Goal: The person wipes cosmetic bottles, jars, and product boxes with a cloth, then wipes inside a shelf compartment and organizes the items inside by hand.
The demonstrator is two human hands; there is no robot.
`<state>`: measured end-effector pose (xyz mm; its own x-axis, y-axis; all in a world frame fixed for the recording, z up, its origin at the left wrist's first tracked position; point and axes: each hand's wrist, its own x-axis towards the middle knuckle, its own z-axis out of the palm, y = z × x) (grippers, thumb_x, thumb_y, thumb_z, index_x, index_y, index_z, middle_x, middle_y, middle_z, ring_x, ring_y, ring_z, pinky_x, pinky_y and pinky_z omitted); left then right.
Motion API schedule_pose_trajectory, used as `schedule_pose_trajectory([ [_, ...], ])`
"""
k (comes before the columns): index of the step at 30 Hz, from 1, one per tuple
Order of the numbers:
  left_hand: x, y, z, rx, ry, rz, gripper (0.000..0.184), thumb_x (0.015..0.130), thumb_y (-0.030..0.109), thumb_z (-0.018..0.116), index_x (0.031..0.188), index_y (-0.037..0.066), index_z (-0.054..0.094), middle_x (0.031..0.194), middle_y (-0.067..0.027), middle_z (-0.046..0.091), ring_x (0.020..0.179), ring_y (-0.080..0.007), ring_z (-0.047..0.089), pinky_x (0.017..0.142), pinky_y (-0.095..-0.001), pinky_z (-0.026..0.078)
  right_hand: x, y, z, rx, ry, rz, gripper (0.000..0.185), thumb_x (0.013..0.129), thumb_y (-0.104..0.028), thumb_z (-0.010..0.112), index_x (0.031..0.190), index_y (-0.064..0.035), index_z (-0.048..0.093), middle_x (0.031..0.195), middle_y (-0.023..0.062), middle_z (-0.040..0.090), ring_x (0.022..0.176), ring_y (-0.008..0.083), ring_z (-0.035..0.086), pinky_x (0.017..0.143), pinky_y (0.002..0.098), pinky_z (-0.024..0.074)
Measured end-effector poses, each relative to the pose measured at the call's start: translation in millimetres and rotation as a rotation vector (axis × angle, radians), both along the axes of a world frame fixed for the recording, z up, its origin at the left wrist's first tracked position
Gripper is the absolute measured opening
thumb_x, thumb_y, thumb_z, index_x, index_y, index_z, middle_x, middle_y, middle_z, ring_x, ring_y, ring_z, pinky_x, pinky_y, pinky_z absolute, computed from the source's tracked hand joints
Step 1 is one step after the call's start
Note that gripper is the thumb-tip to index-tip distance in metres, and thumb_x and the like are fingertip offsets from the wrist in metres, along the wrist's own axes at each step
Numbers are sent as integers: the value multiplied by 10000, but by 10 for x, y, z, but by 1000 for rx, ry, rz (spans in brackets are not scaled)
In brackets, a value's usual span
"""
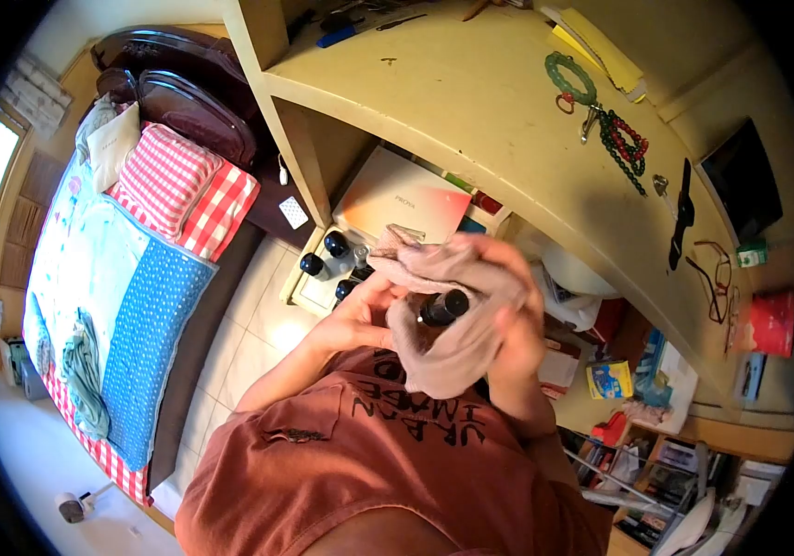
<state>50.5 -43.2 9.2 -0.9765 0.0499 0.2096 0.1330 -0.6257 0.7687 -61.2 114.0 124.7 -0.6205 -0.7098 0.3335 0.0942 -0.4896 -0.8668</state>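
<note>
A dark bottle with a black cap (453, 303) points up toward me, ringed by a dusty-pink cloth (457, 357). My left hand (355, 315) is closed at the bottle's lower end, its fingers and thumb on either side; the cloth partly hides this grip. On the other side, my right hand (516, 324) is closed on the cloth, which bunches around the bottle. The right fingers are slightly blurred. Just beyond my left hand, several black-capped bottles (312, 264) stand in a pale drawer or tray (309, 301).
A flat box (397, 199) lies behind my hands under the yellowish desk (471, 111). Beads (571, 79), glasses (717, 278) and a red tub (770, 324) sit on the desktop. The bed (91, 269) is at left, a crowded bookshelf (666, 473) at lower right.
</note>
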Motion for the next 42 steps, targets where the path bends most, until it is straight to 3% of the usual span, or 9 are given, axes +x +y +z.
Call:
schedule_pose_trajectory([
  [5,24,34,-153,50,-71,-11,888,778,198,814,1500,88,308,1377,-104,524,1234,-188,519,1043,-340,382,12,10,-47,262,318,-31,527,779,-93,688,1250,82,530,1223,211,620,1158,275,594,1064,404,401],
  [11,-6,65,-231,-79,-59,106,758,765,82,819,1409,94,420,1355,-66,533,1225,-171,519,1044,-346,386,2,-49,-165,104,445,-113,297,836,-109,664,1095,36,645,1077,162,679,1102,293,616,1013,394,433],
  [14,-8,99,-227,-149,-82,166,799,755,152,842,1424,48,417,1358,-42,529,1250,-156,495,1077,-351,360,-8,-28,-189,32,291,-89,256,828,-71,613,1053,46,652,1042,163,687,1073,283,621,1007,408,435],
  [21,-36,78,-122,-245,-57,213,761,702,-62,806,1360,79,451,1373,-50,518,1272,-180,488,1087,-361,357,42,39,-35,238,-237,-103,275,907,-78,530,1123,43,650,1060,98,685,1071,152,593,969,305,439],
  [28,-131,68,15,-34,138,136,610,754,49,823,1238,59,450,1311,-121,543,1207,-187,533,1010,-346,422,-6,21,-219,-9,-807,-210,450,1001,-303,447,1322,2,522,1329,141,550,1248,255,516,1060,396,406],
  [30,-147,96,-61,113,40,106,586,781,36,794,1252,60,445,1313,-122,540,1224,-189,519,1013,-337,417,41,-26,-201,-25,-678,-204,541,971,-388,488,1335,13,496,1333,160,541,1261,275,506,1080,401,385],
  [33,-151,140,33,60,39,157,584,782,10,782,1256,54,444,1304,-116,546,1198,-188,536,1016,-340,417,18,-58,-141,221,444,-155,684,802,-303,743,1319,59,479,1351,194,514,1258,287,504,1086,403,359],
  [36,-124,185,4,-39,41,261,605,776,-4,789,1267,41,441,1296,-109,546,1148,-185,564,1004,-337,432,0,-22,-321,302,434,-223,542,836,-126,718,1292,62,491,1330,180,542,1192,224,544,1034,347,402],
  [42,-126,321,13,-371,14,766,540,783,-22,774,1251,25,508,1228,-101,549,1151,-171,556,993,-314,441,142,-108,-433,248,184,-375,445,890,-116,692,1271,32,516,1218,116,603,1088,208,583,960,324,442],
])
